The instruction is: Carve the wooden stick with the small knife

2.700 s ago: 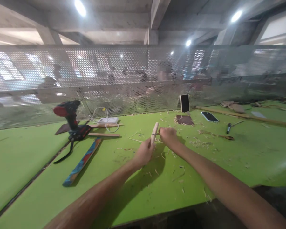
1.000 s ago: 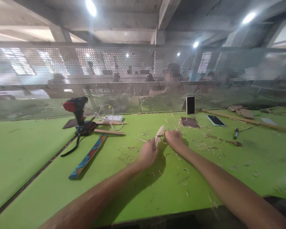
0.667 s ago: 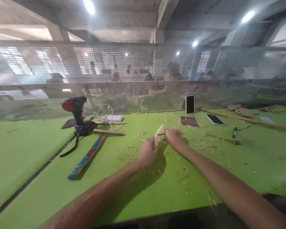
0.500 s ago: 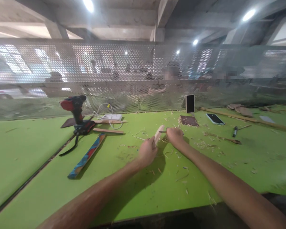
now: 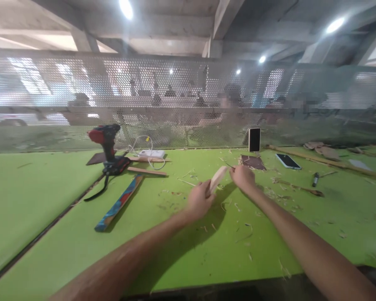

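Note:
My left hand (image 5: 199, 200) is closed round the lower end of a short pale wooden stick (image 5: 217, 178) that slants up to the right above the green table (image 5: 181, 246). My right hand (image 5: 243, 177) is closed on a small thin knife, whose dark tip (image 5: 228, 166) shows just left of the fingers, close to the stick's upper end. Wood shavings (image 5: 225, 205) lie on the table under and around both hands.
A red and black drill (image 5: 107, 146) stands at the left, with a colourful strip (image 5: 119, 203), thin wood slats (image 5: 146, 171) and a white charger (image 5: 150, 154). Two phones (image 5: 254, 139) (image 5: 288, 161), dark sandpaper (image 5: 252, 162), a marker (image 5: 315, 179) and a long stick (image 5: 329, 161) lie right. A perforated screen (image 5: 175, 104) closes the back; people sit behind it.
The knife in my right hand has slid up past the stick's upper end and away to the right. The stick has tilted more to the right.

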`<state>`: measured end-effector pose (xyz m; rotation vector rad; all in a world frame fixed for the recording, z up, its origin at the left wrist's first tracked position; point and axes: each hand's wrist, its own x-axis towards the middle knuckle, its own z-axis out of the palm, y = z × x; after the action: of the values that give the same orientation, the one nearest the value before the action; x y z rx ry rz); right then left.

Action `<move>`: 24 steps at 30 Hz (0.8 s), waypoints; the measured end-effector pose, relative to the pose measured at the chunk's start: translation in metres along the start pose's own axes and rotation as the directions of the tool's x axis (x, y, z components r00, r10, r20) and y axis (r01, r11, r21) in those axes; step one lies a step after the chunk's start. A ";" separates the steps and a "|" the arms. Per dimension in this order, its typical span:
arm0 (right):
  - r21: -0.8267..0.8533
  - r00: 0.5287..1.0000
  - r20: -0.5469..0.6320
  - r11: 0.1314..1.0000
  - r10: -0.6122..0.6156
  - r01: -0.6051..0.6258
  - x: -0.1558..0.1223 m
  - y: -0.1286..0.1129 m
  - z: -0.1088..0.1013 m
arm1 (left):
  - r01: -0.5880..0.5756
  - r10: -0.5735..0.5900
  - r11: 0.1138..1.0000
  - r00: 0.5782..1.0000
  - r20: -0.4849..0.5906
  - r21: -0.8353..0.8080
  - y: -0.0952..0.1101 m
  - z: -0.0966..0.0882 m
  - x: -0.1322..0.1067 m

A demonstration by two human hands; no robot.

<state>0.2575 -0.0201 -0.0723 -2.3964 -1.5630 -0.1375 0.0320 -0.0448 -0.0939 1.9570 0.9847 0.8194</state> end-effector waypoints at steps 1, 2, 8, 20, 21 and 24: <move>0.009 1.000 0.001 1.000 -0.021 0.021 -0.003 -0.003 0.000 | 0.001 -0.001 1.000 1.000 -0.009 -0.017 -0.002 0.000 0.002; 0.018 0.999 0.005 0.999 -0.041 0.041 -0.006 -0.007 0.000 | 0.004 -0.004 0.999 1.000 -0.017 -0.036 -0.005 0.000 0.003; 0.073 0.983 0.084 0.985 -0.162 0.156 -0.030 -0.028 0.013 | 0.141 -0.120 0.947 0.989 0.090 -0.290 -0.007 0.000 0.003; 0.041 0.954 0.111 0.961 -0.278 0.275 -0.047 -0.046 0.015 | 0.250 -0.179 0.849 0.965 0.192 -0.465 0.003 -0.011 0.002; 0.035 0.955 0.112 0.962 -0.274 0.272 -0.047 -0.045 0.015 | 0.245 -0.173 0.849 0.966 0.192 -0.468 0.000 -0.009 0.002; 0.023 0.958 0.117 0.965 -0.263 0.262 -0.045 -0.043 0.014 | 0.237 -0.162 0.852 0.967 0.195 -0.466 -0.004 -0.008 0.002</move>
<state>0.1986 -0.0393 -0.0880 -2.2168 -1.9298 -0.0410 0.0252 -0.0392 -0.0928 1.4304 0.7827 0.7074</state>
